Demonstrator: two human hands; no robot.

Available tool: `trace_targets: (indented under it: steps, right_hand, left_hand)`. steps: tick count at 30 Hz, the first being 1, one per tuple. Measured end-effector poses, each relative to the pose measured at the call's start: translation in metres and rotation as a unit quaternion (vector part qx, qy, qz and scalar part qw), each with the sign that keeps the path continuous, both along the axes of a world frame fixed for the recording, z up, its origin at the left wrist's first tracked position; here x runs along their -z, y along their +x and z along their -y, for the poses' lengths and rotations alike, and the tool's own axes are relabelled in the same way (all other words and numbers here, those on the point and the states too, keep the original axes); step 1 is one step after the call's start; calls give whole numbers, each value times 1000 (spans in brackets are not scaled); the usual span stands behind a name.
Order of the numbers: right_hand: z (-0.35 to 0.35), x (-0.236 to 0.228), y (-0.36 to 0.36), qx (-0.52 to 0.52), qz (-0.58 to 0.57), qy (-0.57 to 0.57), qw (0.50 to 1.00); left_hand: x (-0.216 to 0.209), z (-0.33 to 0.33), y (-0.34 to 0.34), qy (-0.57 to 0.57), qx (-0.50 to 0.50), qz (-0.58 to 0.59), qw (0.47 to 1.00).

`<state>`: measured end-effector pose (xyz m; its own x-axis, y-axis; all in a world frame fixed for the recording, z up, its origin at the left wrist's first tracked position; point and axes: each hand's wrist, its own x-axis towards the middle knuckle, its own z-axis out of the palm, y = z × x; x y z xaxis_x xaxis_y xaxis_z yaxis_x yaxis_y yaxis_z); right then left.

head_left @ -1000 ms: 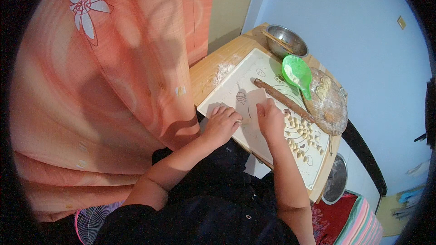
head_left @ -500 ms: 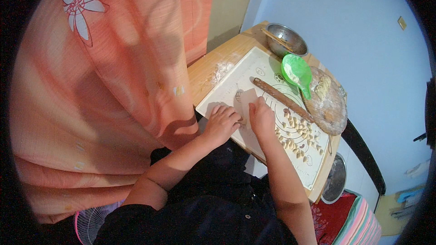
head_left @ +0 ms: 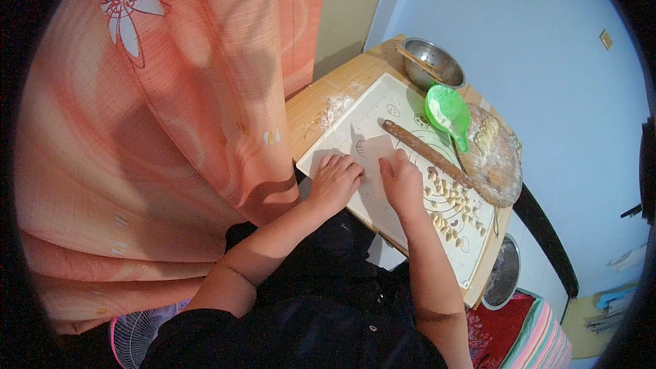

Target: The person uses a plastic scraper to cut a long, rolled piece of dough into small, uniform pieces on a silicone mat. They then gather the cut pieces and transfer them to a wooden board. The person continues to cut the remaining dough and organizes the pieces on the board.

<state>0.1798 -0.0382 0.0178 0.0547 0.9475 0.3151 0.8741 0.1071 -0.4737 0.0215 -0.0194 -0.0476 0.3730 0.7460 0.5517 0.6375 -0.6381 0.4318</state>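
Observation:
My right hand (head_left: 402, 179) is closed around a pale, flat dough scraper (head_left: 378, 145), which stands out from its thumb side over the white baking mat (head_left: 328, 145). To its left, my left hand (head_left: 335, 181) rests at the mat's near left part with its fingers bent down and drawn together. Whatever lies under those fingertips is hidden. Right of my right hand, many small cut dough pieces (head_left: 451, 198) are scattered over the mat's printed circles. A wooden rolling pin (head_left: 427, 153) lies slantwise beyond my hands.
At the table's far end stands a metal bowl (head_left: 433, 61) with chopsticks across it. A green scoop (head_left: 447, 109) holding flour sits beside a floury round wooden board (head_left: 492, 171). Loose flour (head_left: 336, 106) dusts the wooden table. An orange curtain (head_left: 205, 116) hangs close on the left.
My right hand has shifted slightly right with the scraper, nearer to the dough pieces. My left hand has barely moved. The whole view has shifted a little.

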Motion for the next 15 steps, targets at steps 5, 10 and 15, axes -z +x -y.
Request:
trace_targets:
  steps: [5,10,15]
  right_hand:
    - [-9,13,-2,-4,14,-11,1000]
    - [-21,22,-16,1,33,1,999]
    - [-36,25,-8,35,23,6,999]
  left_hand:
    - [3,-2,0,1,-1,-4,1000]
    - [3,-1,-1,8,-6,-28,1000]
    - [2,2,-10,32,-19,12,999]
